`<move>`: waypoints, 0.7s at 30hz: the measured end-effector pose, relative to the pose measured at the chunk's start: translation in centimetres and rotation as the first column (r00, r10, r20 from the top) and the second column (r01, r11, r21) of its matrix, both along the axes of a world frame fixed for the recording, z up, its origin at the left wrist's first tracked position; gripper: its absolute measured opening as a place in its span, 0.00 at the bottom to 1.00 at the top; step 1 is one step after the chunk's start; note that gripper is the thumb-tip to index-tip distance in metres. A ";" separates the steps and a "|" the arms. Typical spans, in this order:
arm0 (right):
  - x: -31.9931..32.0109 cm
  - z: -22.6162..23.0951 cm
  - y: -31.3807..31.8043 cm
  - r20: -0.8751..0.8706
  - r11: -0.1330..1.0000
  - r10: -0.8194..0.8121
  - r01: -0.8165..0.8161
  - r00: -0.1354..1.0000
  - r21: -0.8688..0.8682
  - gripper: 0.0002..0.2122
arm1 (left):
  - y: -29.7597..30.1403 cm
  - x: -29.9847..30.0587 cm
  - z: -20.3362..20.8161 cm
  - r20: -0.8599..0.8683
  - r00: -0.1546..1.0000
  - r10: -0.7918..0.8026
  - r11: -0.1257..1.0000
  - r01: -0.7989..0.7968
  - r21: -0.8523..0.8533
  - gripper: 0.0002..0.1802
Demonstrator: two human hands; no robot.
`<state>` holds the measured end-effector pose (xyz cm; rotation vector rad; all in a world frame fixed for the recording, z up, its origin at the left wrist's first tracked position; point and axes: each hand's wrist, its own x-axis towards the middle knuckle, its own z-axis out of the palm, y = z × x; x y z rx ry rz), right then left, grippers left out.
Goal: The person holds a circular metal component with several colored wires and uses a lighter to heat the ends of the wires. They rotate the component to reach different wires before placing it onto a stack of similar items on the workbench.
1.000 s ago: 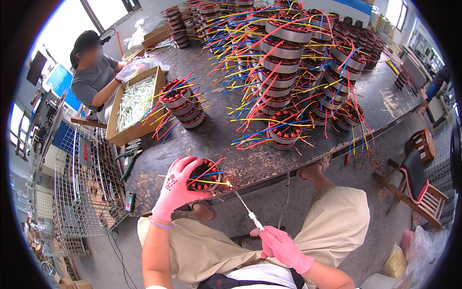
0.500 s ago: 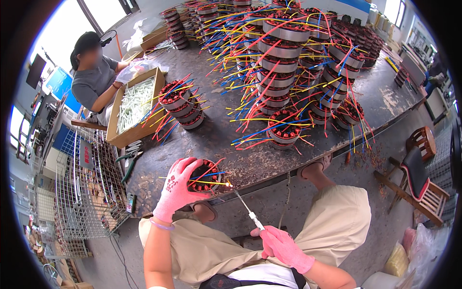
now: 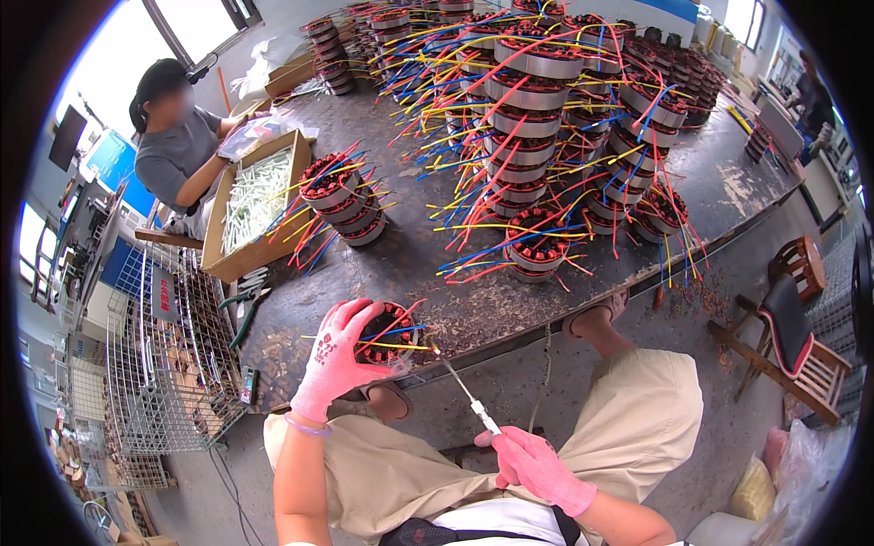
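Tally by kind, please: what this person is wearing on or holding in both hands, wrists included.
Pink gloves: 2
Purple wristband: 1
Coil ring, in the left hand: 1
Rod tool, in the right hand: 1
Total: 5

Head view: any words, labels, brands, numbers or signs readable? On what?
Gloved left hand: dark red print on its back, too small to read reliably.
Grey plate on the wire rack: red characters, too blurred to read.
No other text legible.
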<state>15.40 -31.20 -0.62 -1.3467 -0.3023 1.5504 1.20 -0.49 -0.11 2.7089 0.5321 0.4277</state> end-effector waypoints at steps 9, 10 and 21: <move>0.0 -0.2 -0.1 -0.014 1.000 -0.009 0.010 1.000 0.005 0.17 | 0.0 0.0 0.0 0.001 1.000 0.003 1.000 -0.003 -0.009 0.52; 0.1 0.2 0.0 -0.004 1.000 -0.003 0.003 1.000 0.004 0.17 | -0.1 0.0 0.0 -0.001 1.000 0.005 1.000 -0.005 -0.010 0.52; 0.1 -0.2 -0.1 0.025 1.000 0.007 -0.008 1.000 0.029 0.17 | 0.0 0.1 0.0 0.006 1.000 -0.002 1.000 0.002 -0.013 0.53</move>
